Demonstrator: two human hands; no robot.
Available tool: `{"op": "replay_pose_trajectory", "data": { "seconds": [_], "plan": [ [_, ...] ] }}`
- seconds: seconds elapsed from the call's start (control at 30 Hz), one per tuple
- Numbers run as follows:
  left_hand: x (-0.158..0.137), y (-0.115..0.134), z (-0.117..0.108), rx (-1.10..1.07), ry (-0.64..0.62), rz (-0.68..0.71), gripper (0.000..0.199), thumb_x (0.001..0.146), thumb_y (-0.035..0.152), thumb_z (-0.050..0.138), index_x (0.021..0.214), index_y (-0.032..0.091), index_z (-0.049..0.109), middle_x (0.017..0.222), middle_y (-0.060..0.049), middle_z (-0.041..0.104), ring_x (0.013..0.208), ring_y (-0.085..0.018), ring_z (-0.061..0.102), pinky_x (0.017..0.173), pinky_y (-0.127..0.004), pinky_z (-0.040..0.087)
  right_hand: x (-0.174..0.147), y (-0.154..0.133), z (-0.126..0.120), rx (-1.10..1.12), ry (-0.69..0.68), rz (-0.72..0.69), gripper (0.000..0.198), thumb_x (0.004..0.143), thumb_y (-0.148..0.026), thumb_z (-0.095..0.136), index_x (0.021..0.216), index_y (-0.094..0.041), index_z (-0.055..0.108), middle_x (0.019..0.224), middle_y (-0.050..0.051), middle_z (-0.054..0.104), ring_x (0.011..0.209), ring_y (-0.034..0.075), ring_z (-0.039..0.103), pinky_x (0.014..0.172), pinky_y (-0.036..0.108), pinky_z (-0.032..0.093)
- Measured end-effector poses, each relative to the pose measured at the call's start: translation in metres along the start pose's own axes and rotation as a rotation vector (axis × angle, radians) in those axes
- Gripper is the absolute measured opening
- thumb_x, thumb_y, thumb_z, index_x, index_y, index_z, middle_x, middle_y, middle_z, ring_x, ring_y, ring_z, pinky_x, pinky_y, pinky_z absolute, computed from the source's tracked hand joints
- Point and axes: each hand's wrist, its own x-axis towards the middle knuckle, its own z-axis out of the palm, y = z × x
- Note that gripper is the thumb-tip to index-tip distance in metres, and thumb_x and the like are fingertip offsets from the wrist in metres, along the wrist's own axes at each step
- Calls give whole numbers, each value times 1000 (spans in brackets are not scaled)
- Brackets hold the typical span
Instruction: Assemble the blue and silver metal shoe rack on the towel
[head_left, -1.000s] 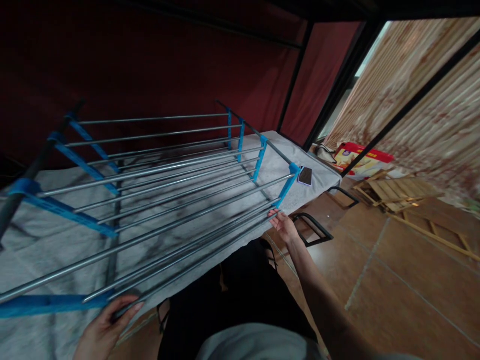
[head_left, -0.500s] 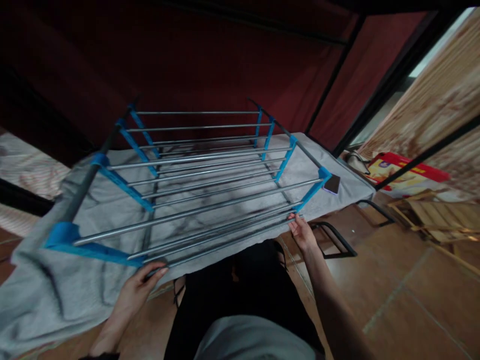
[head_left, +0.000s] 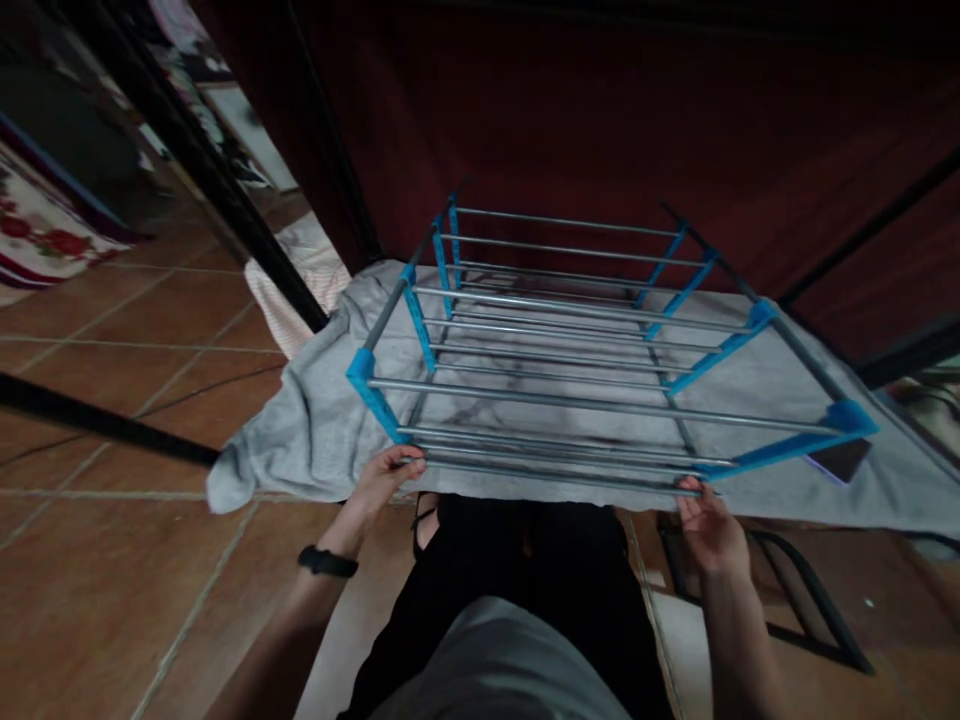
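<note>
A metal rack (head_left: 525,403) of grey tubes joined by blue plastic brackets lies on a grey cloth (head_left: 315,420) in front of me. My left hand (head_left: 381,480) is closed at the near left corner, thumb and fingers pinching the end of the nearest metal tube (head_left: 555,478). At the tube's other end, by the near right corner, my right hand (head_left: 709,525) pinches it with the fingertips. The blue brackets (head_left: 795,445) slant up from the lower tubes to the upper ones. Behind my fingers the tube ends are partly hidden.
A phone (head_left: 841,460) lies on the cloth under the right bracket. Dark red fabric (head_left: 562,120) hangs behind the rack. Black metal poles (head_left: 225,180) cross on the left, and a black tubular frame (head_left: 802,590) sits low at the right, above the tiled floor (head_left: 135,590).
My view has swung left, so the rack and both hands appear farther right. Both hands stay at the two ends of the nearest tube.
</note>
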Motion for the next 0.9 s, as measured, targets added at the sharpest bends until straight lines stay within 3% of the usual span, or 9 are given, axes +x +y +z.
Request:
{"op": "replay_pose_trajectory", "data": {
  "seconds": [0.2,0.47,0.67,0.9],
  "plan": [
    [-1,-10,-4,-158,31,-59,44,57,41,91,86,15,72,74,-3,71,69,-15,66,68,-26,53,6,0,-4,10,39,20,13,73,-14,68,86,-17,69,94,2,73,91,12,71,89,24,59],
    [-4,-13,4,-266,36,-115,37,68,43,86,83,15,67,72,-4,71,59,-10,63,57,-20,50,10,-4,-7,-52,73,79,12,77,-19,71,89,-18,69,85,-1,71,80,11,71,80,22,61],
    [-7,-9,7,-343,12,-124,35,69,36,87,88,14,67,73,-4,71,61,-10,64,57,-18,51,14,-9,-4,-131,85,123,10,80,-14,65,89,-19,69,88,1,71,80,13,72,73,23,63],
    [-8,-15,3,-399,76,-130,28,72,31,85,84,14,66,72,-4,71,63,-11,68,58,-18,53,13,-9,2,-122,72,127,10,76,-17,62,84,-20,67,102,6,71,93,19,72,81,36,64]
  ]
}}
